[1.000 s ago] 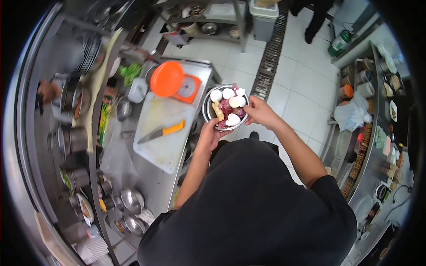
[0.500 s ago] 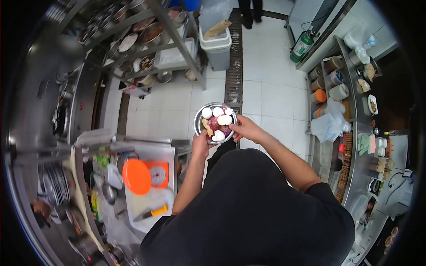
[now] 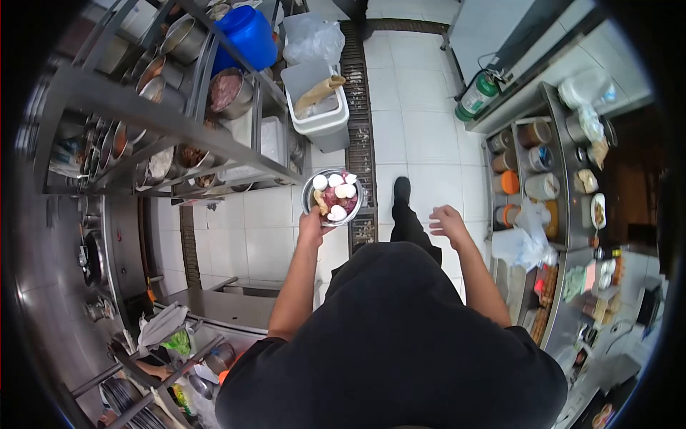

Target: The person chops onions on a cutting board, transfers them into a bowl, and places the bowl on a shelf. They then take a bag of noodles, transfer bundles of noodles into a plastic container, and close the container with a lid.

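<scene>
Gleaming bowl — white lumps, reddish pieces

A plain black top is being worn, with the forearms, left hand and right hand being left bare by its short sleeves. Black trousers are also being worn, together with a dark shoe, rounded at the toe.

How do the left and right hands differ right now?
The left hand grips the metal bowl at its near-left edge; the right hand holds nothing and is apart from the bowl. The left hand's fingers are partly hidden by the bowl; the right hand's show, loosely spread. Both hands are bare.
</scene>
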`<move>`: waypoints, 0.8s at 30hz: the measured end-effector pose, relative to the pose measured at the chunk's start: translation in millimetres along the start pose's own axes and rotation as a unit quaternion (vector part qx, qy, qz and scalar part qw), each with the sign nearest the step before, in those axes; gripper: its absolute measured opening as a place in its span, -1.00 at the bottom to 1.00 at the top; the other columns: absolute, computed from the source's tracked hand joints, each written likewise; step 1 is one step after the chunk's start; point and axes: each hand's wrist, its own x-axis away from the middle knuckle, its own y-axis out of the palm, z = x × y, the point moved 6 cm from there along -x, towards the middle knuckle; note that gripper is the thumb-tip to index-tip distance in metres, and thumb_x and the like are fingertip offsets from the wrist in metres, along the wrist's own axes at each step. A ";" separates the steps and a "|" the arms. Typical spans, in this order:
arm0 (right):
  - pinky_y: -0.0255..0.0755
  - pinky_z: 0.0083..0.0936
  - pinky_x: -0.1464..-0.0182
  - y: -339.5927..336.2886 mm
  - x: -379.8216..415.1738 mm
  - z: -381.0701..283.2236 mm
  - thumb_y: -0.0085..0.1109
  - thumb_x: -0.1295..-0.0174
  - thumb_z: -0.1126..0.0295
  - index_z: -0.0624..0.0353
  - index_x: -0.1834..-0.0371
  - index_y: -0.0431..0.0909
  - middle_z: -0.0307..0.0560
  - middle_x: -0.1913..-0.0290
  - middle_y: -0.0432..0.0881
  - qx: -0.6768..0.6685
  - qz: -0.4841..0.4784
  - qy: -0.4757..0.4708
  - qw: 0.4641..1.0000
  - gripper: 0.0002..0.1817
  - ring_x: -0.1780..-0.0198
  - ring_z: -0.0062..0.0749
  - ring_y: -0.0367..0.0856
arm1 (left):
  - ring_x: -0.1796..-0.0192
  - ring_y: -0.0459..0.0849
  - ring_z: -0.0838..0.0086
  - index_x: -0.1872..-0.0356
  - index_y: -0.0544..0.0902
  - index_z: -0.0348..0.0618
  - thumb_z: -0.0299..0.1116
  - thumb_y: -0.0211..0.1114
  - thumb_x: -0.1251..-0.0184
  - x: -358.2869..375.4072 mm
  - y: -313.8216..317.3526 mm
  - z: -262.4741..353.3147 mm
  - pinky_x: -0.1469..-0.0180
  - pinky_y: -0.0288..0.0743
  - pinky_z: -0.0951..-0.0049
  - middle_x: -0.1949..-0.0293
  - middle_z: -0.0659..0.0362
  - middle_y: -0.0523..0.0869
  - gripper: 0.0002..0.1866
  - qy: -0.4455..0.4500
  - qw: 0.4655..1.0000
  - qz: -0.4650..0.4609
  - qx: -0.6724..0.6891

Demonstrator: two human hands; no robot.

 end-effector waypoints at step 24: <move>0.61 -0.20 -0.02 -120.4 -382.4 -335.1 0.29 -0.47 0.14 0.23 0.10 0.63 0.14 0.19 0.79 0.413 0.055 -0.198 0.887 -0.67 0.09 0.04 0.78 | 0.06 0.84 0.03 -0.18 0.69 -0.28 -0.22 0.24 -0.38 -384.4 49.7 204.2 0.30 0.85 -0.06 -0.07 -0.10 0.76 -0.56 -0.161 0.955 0.232 -0.091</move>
